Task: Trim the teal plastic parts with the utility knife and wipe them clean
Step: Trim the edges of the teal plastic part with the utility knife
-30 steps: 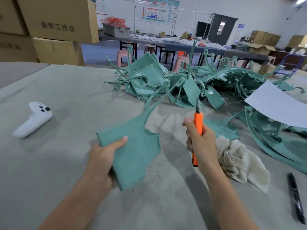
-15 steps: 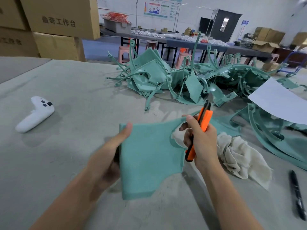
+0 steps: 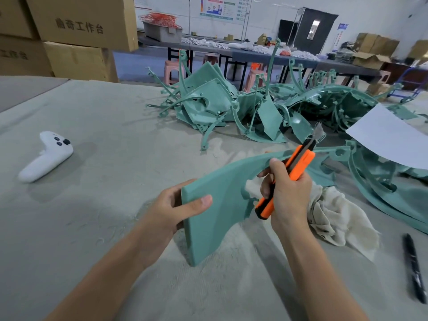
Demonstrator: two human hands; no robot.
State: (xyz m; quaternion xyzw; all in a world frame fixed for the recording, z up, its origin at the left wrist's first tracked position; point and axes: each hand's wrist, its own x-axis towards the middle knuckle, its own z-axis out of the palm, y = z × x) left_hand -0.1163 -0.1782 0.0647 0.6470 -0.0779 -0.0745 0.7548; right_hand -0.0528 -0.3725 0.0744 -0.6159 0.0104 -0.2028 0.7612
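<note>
My left hand grips the near left edge of a flat teal plastic part, thumb on its face, holding it tilted above the table. A long curved arm of that part runs right towards a ring end. My right hand is closed round an orange utility knife, its blade out and pointing up and right, the knife lying against the part's curved arm. A thin shaving clings to the blade tip. A crumpled cream cloth lies on the table just right of my right hand.
A heap of teal plastic parts fills the far middle and right of the grey table. A white controller lies at the left, a white sheet and a black pen at the right. Cardboard boxes stand far left.
My left hand has turned the teal part so its long arm swings from pointing away to pointing right. My right hand has brought the knife in against that arm.
</note>
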